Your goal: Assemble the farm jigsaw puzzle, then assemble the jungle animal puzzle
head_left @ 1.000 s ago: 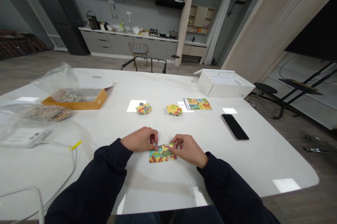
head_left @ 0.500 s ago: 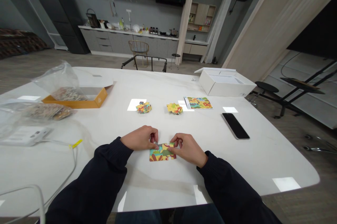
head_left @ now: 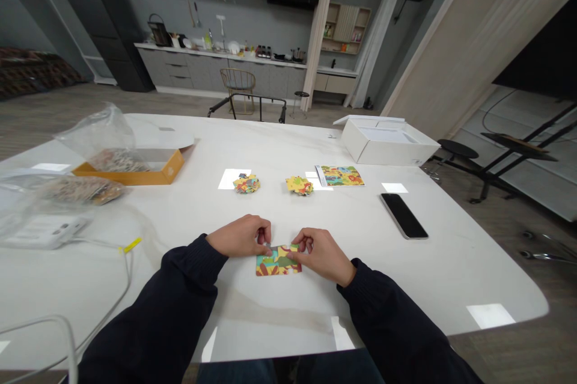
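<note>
My left hand (head_left: pixel 238 238) and my right hand (head_left: pixel 322 256) meet over a small colourful jigsaw puzzle section (head_left: pixel 274 271) lying flat on the white table (head_left: pixel 189 288). The fingertips of both hands pinch its upper edge and hide part of it. Two loose piles of puzzle pieces, one multicoloured (head_left: pixel 246 184) and one mostly yellow (head_left: pixel 299 185), lie beyond my hands. Further right is a printed picture card (head_left: pixel 341 175) with a similar jungle-like pattern. Dark sleeves cover both forearms.
A black smartphone (head_left: pixel 403 216) lies to the right. An open white box (head_left: pixel 386 146) stands at the far right edge. At the left are an orange box (head_left: pixel 130 175), plastic bags of pieces (head_left: pixel 81 190), a white device (head_left: pixel 45 231) and a cable (head_left: pixel 128 276).
My hands and the puzzle section stay nearly the same. The whole view has shifted slightly, with the table and room sitting a little higher in the frame.
</note>
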Tool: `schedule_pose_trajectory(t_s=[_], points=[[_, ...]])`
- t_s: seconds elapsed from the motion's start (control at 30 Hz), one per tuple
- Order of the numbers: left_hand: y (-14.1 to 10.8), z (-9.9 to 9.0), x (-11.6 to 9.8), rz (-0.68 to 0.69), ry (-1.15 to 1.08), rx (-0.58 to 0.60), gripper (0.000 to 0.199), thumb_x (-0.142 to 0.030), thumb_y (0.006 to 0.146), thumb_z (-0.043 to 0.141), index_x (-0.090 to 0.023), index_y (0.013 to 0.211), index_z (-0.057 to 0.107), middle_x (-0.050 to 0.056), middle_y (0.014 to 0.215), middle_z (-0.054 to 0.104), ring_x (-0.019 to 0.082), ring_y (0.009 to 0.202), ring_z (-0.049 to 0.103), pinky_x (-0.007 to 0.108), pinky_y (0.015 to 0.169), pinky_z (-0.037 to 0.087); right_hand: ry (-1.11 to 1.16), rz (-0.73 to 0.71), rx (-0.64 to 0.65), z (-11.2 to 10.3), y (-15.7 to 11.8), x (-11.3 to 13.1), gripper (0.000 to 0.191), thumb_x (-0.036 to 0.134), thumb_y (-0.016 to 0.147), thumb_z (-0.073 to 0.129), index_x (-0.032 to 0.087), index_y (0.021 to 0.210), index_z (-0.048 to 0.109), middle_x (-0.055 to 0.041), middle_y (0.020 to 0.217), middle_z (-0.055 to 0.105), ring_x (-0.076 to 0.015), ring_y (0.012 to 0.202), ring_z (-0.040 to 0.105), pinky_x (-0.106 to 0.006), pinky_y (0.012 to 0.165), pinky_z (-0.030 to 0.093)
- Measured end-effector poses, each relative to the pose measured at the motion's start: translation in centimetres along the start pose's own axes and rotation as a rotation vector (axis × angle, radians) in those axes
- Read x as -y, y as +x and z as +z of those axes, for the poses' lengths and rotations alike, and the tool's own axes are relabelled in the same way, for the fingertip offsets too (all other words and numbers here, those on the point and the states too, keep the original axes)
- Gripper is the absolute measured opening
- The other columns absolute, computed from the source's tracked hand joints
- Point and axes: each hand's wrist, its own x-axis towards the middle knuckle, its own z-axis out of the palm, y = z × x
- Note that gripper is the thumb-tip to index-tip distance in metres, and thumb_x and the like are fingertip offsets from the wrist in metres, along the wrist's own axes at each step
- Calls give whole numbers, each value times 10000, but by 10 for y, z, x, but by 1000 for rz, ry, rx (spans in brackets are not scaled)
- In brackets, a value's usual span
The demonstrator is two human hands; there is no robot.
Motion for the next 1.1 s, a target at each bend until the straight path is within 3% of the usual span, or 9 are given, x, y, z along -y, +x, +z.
schedule_pose_trajectory(t_s=[1.1], points=[[0,0,1,7,-8,-1,219,-366,709,788,-206,832,701,-1,774,694,164,728,606,258,633,422,15,9,1,1,1,-2,178,258,702,845,189,834,747,23,697,654,-113,590,499,-244,558,392]])
